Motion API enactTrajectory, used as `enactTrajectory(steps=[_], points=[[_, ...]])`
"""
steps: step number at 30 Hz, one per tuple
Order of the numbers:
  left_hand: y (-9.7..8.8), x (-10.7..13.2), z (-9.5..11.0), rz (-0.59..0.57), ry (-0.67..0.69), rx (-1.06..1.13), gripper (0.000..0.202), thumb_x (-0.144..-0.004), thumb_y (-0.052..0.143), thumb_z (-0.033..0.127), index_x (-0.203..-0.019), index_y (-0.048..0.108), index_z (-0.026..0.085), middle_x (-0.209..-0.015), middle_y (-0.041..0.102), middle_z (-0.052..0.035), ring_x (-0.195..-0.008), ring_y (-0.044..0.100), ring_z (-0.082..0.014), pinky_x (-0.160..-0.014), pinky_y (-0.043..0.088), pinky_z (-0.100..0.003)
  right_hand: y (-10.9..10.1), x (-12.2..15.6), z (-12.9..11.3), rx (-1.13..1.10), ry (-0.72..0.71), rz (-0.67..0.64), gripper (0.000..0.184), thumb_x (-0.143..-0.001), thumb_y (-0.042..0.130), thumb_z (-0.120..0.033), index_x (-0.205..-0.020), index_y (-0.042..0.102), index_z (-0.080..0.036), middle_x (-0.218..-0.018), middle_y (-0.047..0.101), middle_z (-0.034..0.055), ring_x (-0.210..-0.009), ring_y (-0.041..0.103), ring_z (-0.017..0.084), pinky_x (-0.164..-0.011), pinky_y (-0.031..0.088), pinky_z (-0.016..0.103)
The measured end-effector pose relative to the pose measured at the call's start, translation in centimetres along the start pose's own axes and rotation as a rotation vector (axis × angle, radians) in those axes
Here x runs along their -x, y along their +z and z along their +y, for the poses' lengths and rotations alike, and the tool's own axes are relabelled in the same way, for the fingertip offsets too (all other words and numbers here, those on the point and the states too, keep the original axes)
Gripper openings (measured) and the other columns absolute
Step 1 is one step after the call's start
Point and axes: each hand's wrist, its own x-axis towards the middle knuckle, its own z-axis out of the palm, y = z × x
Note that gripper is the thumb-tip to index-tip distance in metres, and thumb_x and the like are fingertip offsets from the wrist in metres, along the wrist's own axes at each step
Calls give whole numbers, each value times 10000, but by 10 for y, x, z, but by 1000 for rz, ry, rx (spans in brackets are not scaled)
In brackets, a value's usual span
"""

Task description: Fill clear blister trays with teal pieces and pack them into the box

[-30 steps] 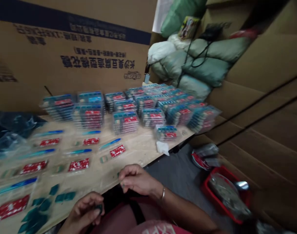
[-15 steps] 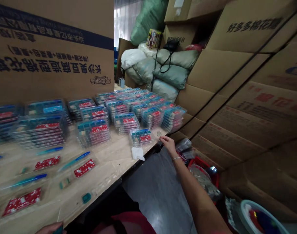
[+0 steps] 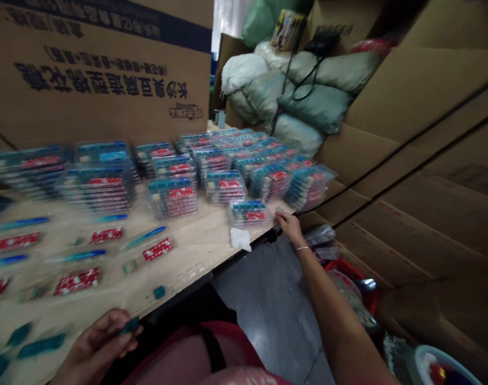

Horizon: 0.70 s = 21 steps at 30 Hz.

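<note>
My left hand is at the near table edge, thumb and fingers closed on a small dark teal block. A similar teal block lies on the table just beyond it. My right hand reaches to the table's right edge, fingertips pinched together over a small greyish patch; what they hold, if anything, is too small to make out. Left of those fingers sits a clear plastic box with teal pieces and a red spotted packet inside. A crumpled white tissue lies in front of it.
Stacks of similar filled boxes line the back of the table. Open trays with blue pens and red packets lie at left, near loose teal pieces. Cartons rise at right; a red basket stands on the floor.
The view has shifted down and left. My left hand has come further into view with the teal block. My right hand stays at the table's right edge, fingers pinched.
</note>
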Motion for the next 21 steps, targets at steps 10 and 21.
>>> enactTrajectory(steps=[10, 21], points=[[35, 10, 20, -333, 138, -77, 325, -569, 828, 304, -724, 578, 166, -697, 668, 5, -618, 608, -106, -602, 468, -218, 3, 14, -8, 332, -100, -59, 277, -751, 443, -184, -836, 697, -111, -913, 691, 178, -825, 627, 266, -744, 470, 373], [39, 8, 16, -263, 285, -123, 320, -560, 821, 327, -737, 611, 162, -697, 629, 9, -636, 574, -102, -625, 467, -229, 3, 27, -23, 425, -209, 29, 353, -813, 472, -234, -1101, 641, -124, -1235, 572, 197, -1028, 597, 303, -774, 496, 386]])
